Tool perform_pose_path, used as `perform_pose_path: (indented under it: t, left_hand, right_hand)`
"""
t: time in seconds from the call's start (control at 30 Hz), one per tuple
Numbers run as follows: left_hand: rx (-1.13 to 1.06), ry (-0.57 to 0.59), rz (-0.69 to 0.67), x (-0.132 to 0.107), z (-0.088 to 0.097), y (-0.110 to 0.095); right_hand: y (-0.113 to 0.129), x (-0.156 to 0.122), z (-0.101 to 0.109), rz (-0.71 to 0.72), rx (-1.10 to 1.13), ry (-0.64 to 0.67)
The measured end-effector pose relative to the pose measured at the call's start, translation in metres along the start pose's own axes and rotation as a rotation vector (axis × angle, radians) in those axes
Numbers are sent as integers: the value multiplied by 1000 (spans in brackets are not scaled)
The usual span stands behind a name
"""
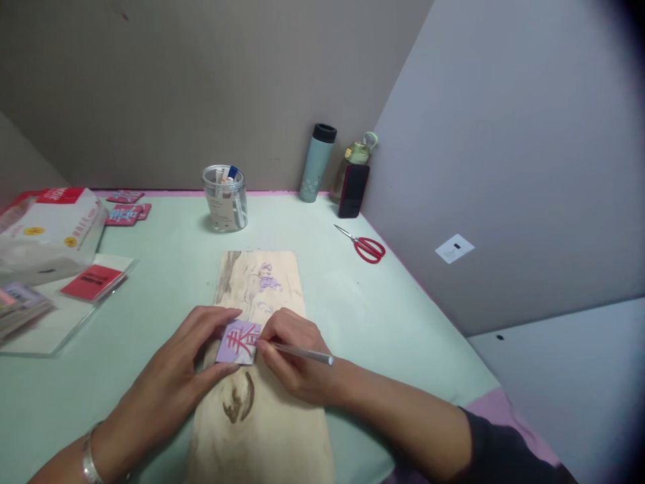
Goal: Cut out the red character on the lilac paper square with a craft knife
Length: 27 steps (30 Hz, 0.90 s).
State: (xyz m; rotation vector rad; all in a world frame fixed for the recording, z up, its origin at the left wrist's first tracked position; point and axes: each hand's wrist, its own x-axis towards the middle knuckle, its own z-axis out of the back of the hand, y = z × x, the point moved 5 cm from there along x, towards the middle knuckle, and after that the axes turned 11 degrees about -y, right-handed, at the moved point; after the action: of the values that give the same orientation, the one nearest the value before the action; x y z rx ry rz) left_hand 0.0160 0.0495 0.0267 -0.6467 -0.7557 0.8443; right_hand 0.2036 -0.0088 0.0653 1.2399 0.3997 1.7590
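A small lilac square [224,353] with a red Chinese character lies flat on a wooden board [267,444]. My left hand [194,356] grips it at its left side, fingers along the far edge and thumb at the near edge. In my right hand [295,353], a slim pen [305,353] with a clear barrel is pinched between thumb and fingers. Its rear end slants to the right. The tip is hidden by my fingers, at the square's right edge. Purple scraps or smears [268,279] mark the board beyond my hands.
Red-handled scissors [370,249] lie to the right, below a propped phone [353,191] and two bottles, one a teal tumbler [317,165]. A clear jar [225,202] of pens stands behind the board. At left are a plastic bag [50,235], red squares [123,215] and a red packet [93,282].
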Motion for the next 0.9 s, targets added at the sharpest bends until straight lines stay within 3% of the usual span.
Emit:
perform_pose_path:
  t: [0.37,0.57,0.9]
  left_hand:
    - [-12,40,24,-1,-4,5]
    - [-8,50,37,-2,-4,5]
    - [-6,30,9,-1,-2,3]
  right_hand:
    - [-8,2,1,-163,141,0]
    - [-23,-1,3,-353,263,-126]
    - [-22,-1,1,-317,204,-116]
